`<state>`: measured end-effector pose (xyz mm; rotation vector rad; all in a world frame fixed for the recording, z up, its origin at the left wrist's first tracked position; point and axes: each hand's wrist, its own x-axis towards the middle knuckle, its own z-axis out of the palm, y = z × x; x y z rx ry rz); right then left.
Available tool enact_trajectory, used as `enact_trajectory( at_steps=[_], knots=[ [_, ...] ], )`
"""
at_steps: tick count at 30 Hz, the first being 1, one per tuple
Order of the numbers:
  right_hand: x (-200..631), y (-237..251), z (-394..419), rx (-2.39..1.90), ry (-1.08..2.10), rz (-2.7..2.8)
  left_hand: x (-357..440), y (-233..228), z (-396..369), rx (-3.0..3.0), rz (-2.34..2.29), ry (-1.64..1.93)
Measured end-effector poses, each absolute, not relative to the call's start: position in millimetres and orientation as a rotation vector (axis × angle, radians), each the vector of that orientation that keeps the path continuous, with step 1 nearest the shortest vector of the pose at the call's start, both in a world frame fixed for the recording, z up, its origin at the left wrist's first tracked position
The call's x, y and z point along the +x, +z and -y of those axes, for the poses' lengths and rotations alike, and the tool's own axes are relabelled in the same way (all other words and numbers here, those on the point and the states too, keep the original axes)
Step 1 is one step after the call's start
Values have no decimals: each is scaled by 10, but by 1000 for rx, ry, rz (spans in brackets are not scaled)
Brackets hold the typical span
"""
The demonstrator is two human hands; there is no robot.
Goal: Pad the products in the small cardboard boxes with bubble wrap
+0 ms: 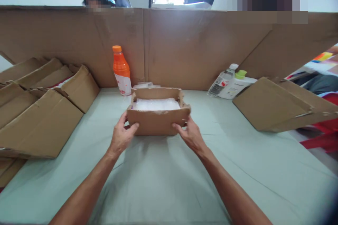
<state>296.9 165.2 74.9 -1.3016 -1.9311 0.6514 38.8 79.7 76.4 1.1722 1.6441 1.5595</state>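
Note:
An open-topped cardboard box (155, 123) is in the middle of the cloth-covered table, between my two hands. Inside it lie white, plastic-looking packets (156, 104); what they are I cannot make out. My left hand (123, 134) grips the box's left end, thumb on the front face and fingers round the side. At the right end my right hand (189, 132) holds on the same way, its thumb pressed to the front. Some fingers of both hands are hidden behind the box. Behind its left corner stands an orange bottle (121, 72) with a white label.
Larger open cardboard boxes (44, 123) stand at the left. On the right a clear water bottle (223, 80) leans by a white bottle with a green cap (236, 86), beside another cardboard box (274, 107). A cardboard wall (190, 45) spans the back; a person is beyond it.

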Motion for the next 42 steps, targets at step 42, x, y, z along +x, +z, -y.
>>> enact_trajectory(
  at_steps=[42],
  knots=[
    [7089,25,-391,-1707,14,810,4126,105,-1430,1677,-742,692]
  ],
)
